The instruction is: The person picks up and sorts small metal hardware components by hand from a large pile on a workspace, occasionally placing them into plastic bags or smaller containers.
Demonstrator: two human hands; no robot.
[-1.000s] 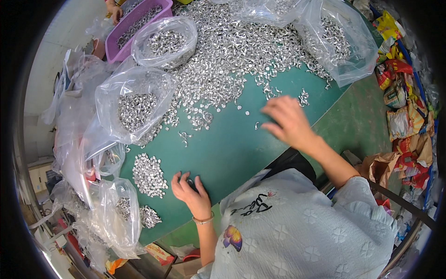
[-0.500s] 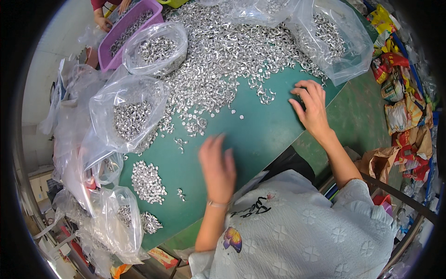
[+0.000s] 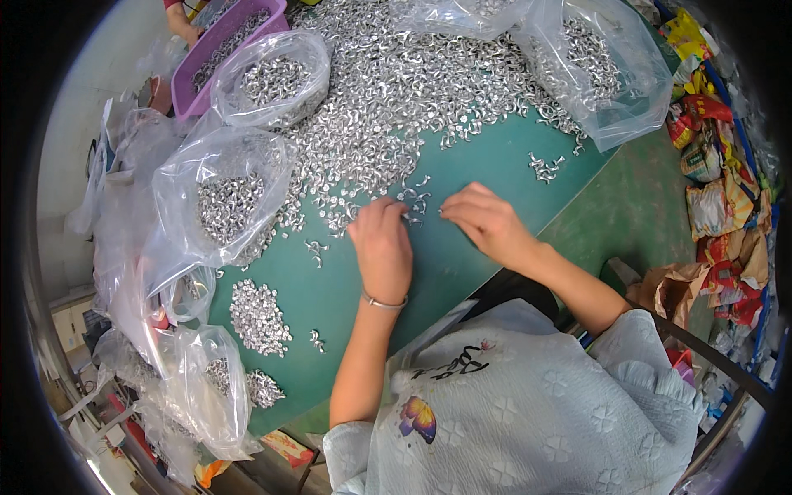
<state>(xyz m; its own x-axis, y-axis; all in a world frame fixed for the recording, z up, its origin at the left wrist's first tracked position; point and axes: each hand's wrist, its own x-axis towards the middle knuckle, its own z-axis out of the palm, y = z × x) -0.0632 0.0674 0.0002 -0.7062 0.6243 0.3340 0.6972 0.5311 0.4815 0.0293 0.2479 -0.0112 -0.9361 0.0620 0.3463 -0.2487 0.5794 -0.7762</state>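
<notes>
A wide heap of small curved silver metal pieces (image 3: 371, 99) covers the far part of the green table (image 3: 462, 256). At the heap's near edge is my left hand (image 3: 384, 247), its fingers curled down and closed; what they hold, if anything, is hidden. A few loose metal pieces (image 3: 417, 198) lie just beside its fingertips. To the right, my right hand (image 3: 491, 227) is closed in a pinch over the table, with a tiny silver metal piece (image 3: 441, 212) showing at the fingertips. Further right lies a small separate cluster of curved pieces (image 3: 544, 167).
Clear plastic bags of metal pieces (image 3: 231, 206) line the left side; another bag (image 3: 610, 91) stands far right. A round pile of small pieces (image 3: 260, 318) sits near left. Another person's hand (image 3: 188, 31) is by a purple basket (image 3: 186, 95). Colourful packages (image 3: 709, 202) lie right.
My right hand has moved left from the table's right edge and closed into a pinch, leaving a small cluster behind there. My left hand has moved up to the heap's near edge.
</notes>
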